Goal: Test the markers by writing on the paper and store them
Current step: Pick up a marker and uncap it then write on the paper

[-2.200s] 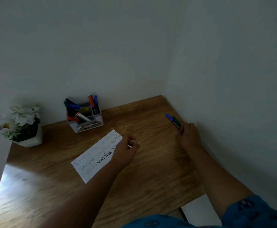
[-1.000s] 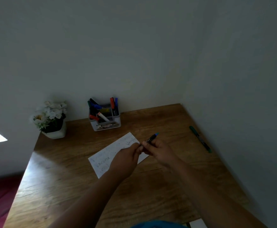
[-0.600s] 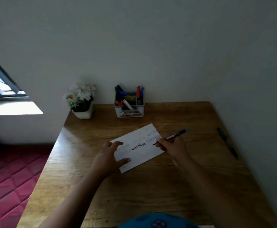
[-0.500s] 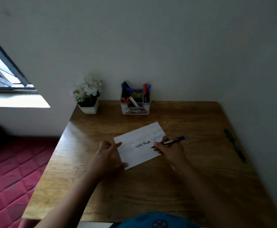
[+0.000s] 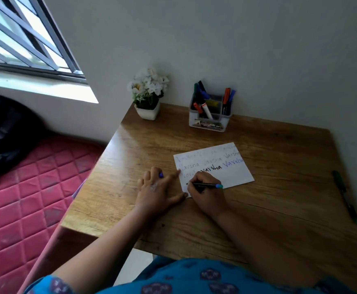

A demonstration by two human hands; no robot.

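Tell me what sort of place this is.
Probably a home bedroom or study corner: a small wooden desk against the wall, a red quilted mattress beside it, a barred window, and a marker holder.

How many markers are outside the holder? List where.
2. One marker in the right hand, on the paper; a green marker by the table's right edge. The left hand hides something blue, perhaps a cap.

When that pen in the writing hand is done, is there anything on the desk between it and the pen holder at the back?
Only the paper, lying flat. The marker in the right hand has bare wooden desk beyond that up to the organizer. The flower pot stands off to the left.
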